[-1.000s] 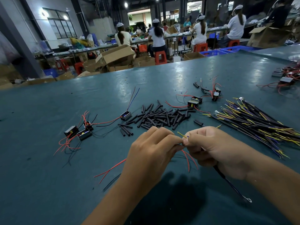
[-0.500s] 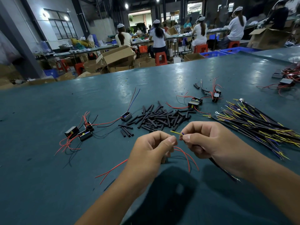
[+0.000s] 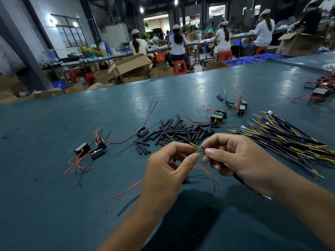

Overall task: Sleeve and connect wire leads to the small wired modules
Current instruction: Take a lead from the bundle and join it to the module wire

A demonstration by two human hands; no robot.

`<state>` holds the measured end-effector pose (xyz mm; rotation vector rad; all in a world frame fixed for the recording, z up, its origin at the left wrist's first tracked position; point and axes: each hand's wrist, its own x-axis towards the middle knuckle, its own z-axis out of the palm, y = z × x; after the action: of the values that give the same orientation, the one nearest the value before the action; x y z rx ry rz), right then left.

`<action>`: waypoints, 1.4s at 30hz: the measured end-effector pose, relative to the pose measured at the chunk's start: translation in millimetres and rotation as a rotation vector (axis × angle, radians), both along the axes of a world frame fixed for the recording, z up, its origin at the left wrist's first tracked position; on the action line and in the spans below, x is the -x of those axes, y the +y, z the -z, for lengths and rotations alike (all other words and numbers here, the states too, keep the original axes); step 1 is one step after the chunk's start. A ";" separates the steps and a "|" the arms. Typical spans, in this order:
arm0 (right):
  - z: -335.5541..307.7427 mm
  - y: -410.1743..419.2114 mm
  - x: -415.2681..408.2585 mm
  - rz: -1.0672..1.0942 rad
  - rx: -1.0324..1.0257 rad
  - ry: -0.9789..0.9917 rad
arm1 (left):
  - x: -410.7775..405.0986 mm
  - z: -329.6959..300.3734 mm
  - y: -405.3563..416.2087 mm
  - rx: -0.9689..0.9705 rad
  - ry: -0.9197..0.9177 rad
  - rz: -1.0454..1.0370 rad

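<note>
A dull teal counter, scuffed and faintly glossy, stretched toward a dim workshop where capped workers sat on red stools among cardboard boxes. A heap of short black sleeves lay mid-counter. Nearer the camera than that heap, the left hand and right hand met above the counter, each pinching thin yellow and blue wire leads between thumb and forefinger. Right of the heap lay a bundle of black sheathed leads; left of it, small boxy black modules trailed red wires.
</note>
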<state>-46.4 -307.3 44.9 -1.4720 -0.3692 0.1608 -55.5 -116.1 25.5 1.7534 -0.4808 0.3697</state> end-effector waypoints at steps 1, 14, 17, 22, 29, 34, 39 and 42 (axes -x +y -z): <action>1.0 0.0 -0.3 0.001 -0.005 0.004 | 0.3 0.5 -0.5 -0.006 -0.019 -0.022; 6.1 2.6 -0.5 0.046 -0.008 -0.042 | 2.1 0.3 -3.9 -0.243 -0.296 -0.179; 5.3 2.6 0.4 0.058 -0.010 -0.095 | 3.5 -0.2 -7.1 -0.013 0.083 -0.039; 5.4 1.6 0.5 0.083 0.038 -0.176 | 1.9 -6.5 -8.4 0.389 0.609 0.194; 1.0 1.0 3.1 0.120 0.097 -0.315 | 3.8 -13.1 -6.5 0.646 0.960 0.435; -0.6 -1.2 2.9 0.110 0.192 -0.399 | 5.2 -15.5 -5.4 0.646 0.951 0.474; 0.8 -0.7 4.1 0.093 0.178 -0.391 | 6.4 -14.2 -8.5 0.583 0.877 0.388; 2.2 -0.4 3.8 0.090 0.159 -0.355 | 2.5 -8.6 -10.4 0.448 0.603 0.164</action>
<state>-50.2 -307.8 42.7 -1.6734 -0.5862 -0.1497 -58.0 -126.6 34.1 1.2902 -0.0893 -0.1656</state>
